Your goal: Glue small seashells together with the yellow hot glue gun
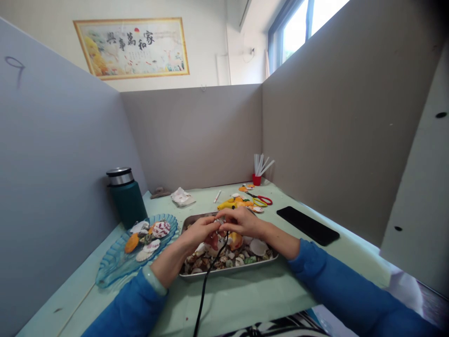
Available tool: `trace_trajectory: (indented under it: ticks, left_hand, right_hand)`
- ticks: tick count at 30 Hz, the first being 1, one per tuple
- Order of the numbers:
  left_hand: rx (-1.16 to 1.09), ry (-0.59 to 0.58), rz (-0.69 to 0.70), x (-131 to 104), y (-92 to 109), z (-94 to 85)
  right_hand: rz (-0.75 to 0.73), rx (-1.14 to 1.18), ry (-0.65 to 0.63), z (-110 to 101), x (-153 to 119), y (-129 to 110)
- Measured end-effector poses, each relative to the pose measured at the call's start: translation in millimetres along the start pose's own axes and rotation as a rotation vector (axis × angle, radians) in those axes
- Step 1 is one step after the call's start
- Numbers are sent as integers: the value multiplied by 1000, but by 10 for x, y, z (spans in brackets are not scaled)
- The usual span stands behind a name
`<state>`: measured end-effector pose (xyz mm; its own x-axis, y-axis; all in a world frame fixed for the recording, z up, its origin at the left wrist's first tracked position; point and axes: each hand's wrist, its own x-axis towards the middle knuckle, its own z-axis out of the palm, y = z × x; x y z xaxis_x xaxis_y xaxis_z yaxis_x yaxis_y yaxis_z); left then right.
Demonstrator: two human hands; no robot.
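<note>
My left hand [203, 232] and my right hand [245, 222] meet above a metal tray [229, 272], fingertips pinched together. A small pale piece [220, 220] shows between the fingers of both hands; it looks like a shell but is mostly covered. Many small shells [228, 260] fill the tray, with a larger white scallop shell [258, 247] at its right. Under my right hand is an orange-yellow thing [235, 240], partly hidden. A black cord [206, 281] runs down from near my fingers, across the tray's front rim.
On the left, a blue shell-shaped plate [105, 271] holds several scallop shells, near a green bottle [126, 201]. Behind the tray lie a yellow tool [228, 204], scissors [261, 200] and a crumpled tissue [182, 197]. A red cup [257, 179] holds white sticks. A black phone [307, 225] lies right.
</note>
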<state>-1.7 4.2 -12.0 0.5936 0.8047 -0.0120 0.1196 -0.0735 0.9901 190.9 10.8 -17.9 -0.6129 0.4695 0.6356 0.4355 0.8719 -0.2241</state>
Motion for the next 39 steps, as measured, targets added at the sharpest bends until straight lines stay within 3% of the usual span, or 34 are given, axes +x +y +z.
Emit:
trace_trajectory:
  ticks: [39]
  left_hand:
    - [32,-10,-11,-2,16,-5]
  right_hand:
    - [9,19,-20,0,2,-8]
